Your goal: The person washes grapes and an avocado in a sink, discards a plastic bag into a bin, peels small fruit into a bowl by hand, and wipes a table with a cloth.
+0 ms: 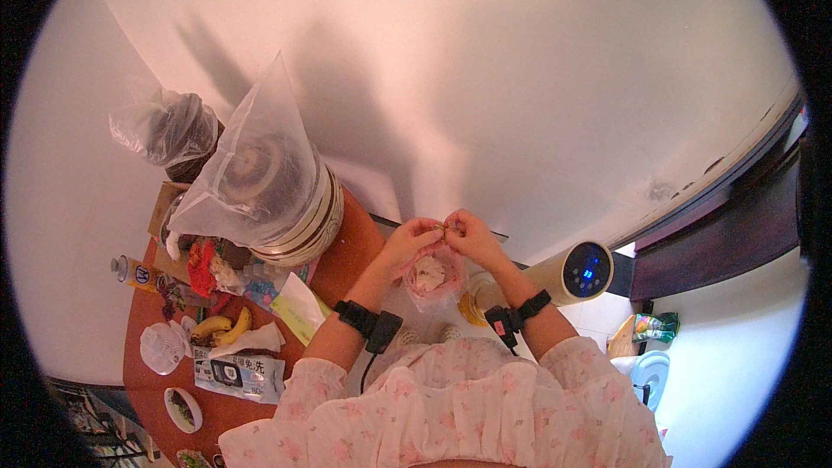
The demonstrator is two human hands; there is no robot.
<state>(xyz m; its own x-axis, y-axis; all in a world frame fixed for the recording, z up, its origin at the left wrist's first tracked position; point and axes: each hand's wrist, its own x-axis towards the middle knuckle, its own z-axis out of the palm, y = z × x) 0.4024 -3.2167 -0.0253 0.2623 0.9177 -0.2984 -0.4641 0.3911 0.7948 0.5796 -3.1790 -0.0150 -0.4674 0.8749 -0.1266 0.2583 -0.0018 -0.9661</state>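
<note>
My left hand (416, 240) and my right hand (471, 238) meet in front of me, thumbs and fingertips together. Between them they pinch a small greenish-brown piece (444, 229), too small to name. Directly below the fingers hangs or stands an open pink translucent plastic bag (458, 270). Crumpled whitish matter (429, 272), possibly tissue, lies inside it. What supports the bag is hard to see. Both forearms wear black straps with small devices.
A reddish-brown table (354, 234) on the left carries a large striped pot (325, 221) under clear plastic, bananas (224, 328), a printed pack (239, 377) and a white oval dish (183, 411). A cream cylindrical appliance (549, 276) with a lit display stands right. The wall (552, 110) is ahead.
</note>
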